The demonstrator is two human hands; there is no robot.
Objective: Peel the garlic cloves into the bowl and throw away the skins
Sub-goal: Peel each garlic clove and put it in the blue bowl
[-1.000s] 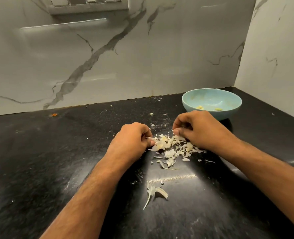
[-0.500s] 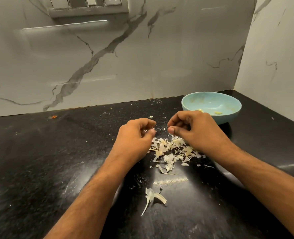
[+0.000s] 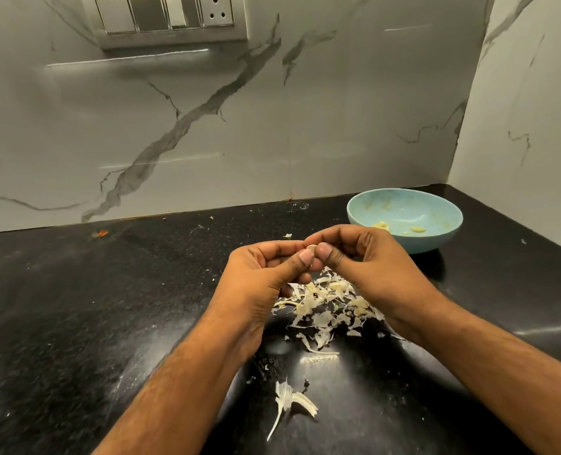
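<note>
Both thumbs pinch garlic clove (image 3: 311, 248) at frame centre, my left hand (image 3: 266, 274) and right hand (image 3: 364, 267) touching. Bowl (image 3: 437, 244) upper right, just behind right hand; skins (image 3: 325, 310) below.

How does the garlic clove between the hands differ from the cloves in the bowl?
The garlic clove is pinched by the left hand and right hand above the skins; the peeled cloves lie loose in the blue bowl. The held one looks pale, those yellowish. All are small.

Glossy black stone counter (image 3: 75, 323); papery skins (image 3: 322, 310); glossy marble wall (image 3: 272, 126).
</note>
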